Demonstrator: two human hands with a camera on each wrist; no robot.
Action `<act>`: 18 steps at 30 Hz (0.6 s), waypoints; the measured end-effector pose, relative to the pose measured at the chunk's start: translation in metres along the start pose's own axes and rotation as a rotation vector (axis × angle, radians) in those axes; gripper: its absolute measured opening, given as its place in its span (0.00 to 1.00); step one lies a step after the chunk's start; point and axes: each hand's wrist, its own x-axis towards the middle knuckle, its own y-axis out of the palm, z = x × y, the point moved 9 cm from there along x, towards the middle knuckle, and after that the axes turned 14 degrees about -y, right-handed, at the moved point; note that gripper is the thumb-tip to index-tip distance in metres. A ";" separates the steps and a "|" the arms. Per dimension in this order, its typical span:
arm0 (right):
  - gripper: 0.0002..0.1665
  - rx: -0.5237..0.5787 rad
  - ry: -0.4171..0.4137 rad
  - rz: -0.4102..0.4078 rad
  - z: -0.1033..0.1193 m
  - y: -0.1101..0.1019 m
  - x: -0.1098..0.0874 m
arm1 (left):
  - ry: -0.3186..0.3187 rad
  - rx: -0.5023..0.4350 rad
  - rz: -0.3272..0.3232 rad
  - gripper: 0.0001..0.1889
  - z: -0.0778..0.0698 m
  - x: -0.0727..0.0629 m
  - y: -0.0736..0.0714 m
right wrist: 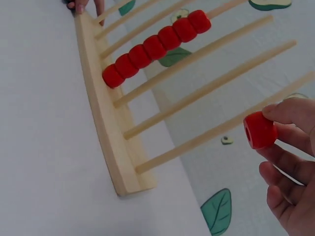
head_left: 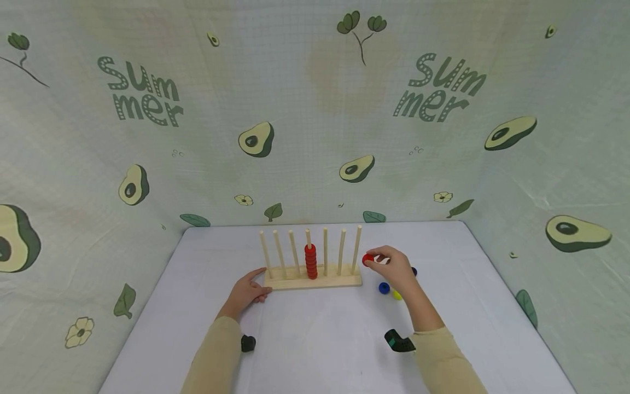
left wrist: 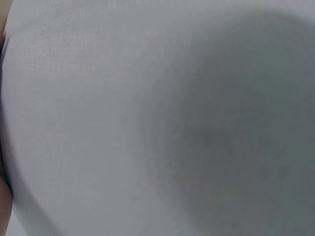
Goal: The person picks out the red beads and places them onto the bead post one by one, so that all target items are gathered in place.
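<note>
A wooden peg rack (head_left: 315,283) with several upright pegs stands on the table. One middle peg carries a stack of red beads (right wrist: 155,47), its top end bare. My left hand (head_left: 247,291) holds the left end of the base, with thumb in front and a finger behind; in the left wrist view only slivers of skin show at the edge. Between thumb and fingertips my right hand (head_left: 394,266) pinches another red bead (right wrist: 260,130), its hole visible. That bead is beside the rightmost peg, apart from the stack.
Under and near the right hand lie a blue bead (head_left: 384,288), a yellow bead (head_left: 397,295) and a dark blue bead (head_left: 414,271), the last two partly hidden. A white cloth covers the table (head_left: 315,339). Behind it hangs a patterned curtain (head_left: 305,186).
</note>
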 end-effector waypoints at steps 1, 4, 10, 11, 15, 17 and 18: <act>0.17 0.003 -0.014 0.005 0.004 0.000 0.001 | -0.001 0.001 -0.002 0.38 0.000 0.000 0.000; 0.16 0.002 -0.046 0.014 0.014 0.000 0.002 | -0.002 0.005 -0.007 0.38 -0.001 -0.001 0.000; 0.14 0.007 -0.109 0.023 0.033 0.000 0.004 | -0.003 0.006 -0.010 0.37 -0.004 -0.003 0.000; 0.14 0.012 -0.120 0.023 0.037 0.000 0.004 | -0.001 0.004 -0.011 0.37 -0.004 -0.004 -0.001; 0.14 0.029 -0.158 0.018 0.050 0.001 0.004 | 0.008 -0.004 -0.010 0.37 -0.004 -0.004 0.000; 0.14 0.045 -0.179 0.015 0.057 0.003 0.004 | 0.010 -0.002 -0.010 0.37 -0.004 -0.005 -0.001; 0.14 0.050 -0.188 0.015 0.060 0.004 0.004 | 0.010 -0.001 -0.011 0.37 -0.003 -0.005 -0.001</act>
